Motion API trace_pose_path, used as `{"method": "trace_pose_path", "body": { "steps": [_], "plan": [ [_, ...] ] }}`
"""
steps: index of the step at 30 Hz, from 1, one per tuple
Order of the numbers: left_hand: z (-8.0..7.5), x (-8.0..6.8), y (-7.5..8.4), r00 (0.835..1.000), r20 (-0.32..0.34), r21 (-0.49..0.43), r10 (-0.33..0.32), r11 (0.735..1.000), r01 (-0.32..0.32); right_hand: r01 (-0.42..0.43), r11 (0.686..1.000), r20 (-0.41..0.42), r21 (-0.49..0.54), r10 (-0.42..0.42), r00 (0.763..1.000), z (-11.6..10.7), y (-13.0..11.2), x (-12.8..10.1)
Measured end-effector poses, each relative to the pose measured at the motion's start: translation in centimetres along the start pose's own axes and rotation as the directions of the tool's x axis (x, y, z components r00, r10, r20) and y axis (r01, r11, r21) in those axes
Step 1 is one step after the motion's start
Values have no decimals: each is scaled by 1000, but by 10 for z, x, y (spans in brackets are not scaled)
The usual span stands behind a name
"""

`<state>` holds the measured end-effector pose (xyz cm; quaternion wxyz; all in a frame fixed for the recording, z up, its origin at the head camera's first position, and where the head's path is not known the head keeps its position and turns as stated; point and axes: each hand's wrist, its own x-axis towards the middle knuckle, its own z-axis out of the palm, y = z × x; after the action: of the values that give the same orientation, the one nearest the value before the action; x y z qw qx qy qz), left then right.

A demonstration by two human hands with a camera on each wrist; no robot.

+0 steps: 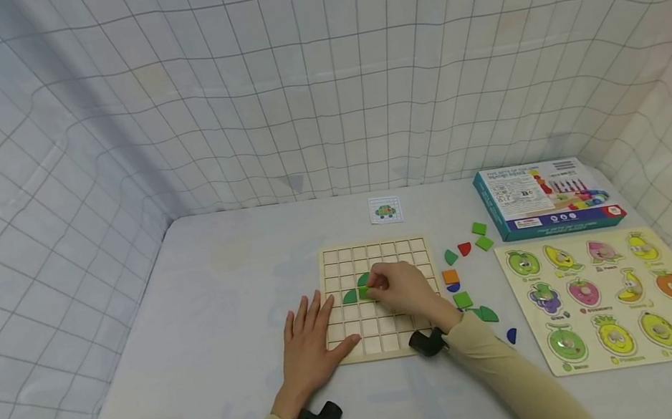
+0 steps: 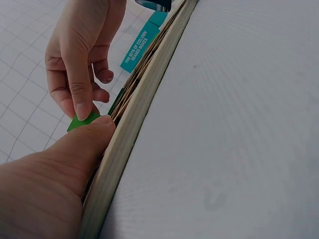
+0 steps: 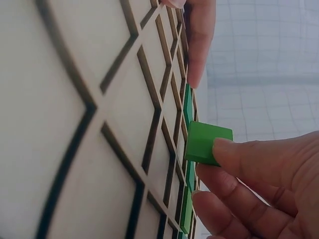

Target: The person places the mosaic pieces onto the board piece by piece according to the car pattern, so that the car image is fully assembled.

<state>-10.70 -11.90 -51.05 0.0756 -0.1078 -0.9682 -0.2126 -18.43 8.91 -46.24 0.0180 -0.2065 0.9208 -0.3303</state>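
Left hand (image 1: pixel 311 347) flat, fingers spread; right hand (image 1: pixel 403 288) fingers pinching.

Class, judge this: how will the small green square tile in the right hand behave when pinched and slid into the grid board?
The green tile looks stiff: flat faces, crisp edges, some thickness. It is probably light, since the right hand holds it with fingertips alone. Flat-sided, it should not roll, though its smooth painted face might slip over the grid board.

Bright, even, soft light with faint shadows; head view bows at edges, wrist close-ups blur.
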Motion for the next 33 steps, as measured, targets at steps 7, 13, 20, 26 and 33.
{"method": "trace_pose_path", "body": {
  "steps": [7,13,20,26,33],
  "plan": [
    [0,1,0,1000,-9,-4,5,1000,-5,21,999,1,-26,-21,1000,2,-2,1],
    [0,1,-1,1000,9,-2,-8,1000,8,4,999,-6,-35,-4,1000,4,0,3],
    [-1,1,0,1000,14,0,-10,1000,10,8,994,-10,-107,-10,1000,5,2,2],
    [-1,1,0,1000,8,-1,-6,1000,6,41,988,1,-146,-42,999,4,3,-1],
    [0,1,-1,1000,5,-3,2,1000,-2,28,988,22,-153,-25,999,3,2,-3]
  ]
}}
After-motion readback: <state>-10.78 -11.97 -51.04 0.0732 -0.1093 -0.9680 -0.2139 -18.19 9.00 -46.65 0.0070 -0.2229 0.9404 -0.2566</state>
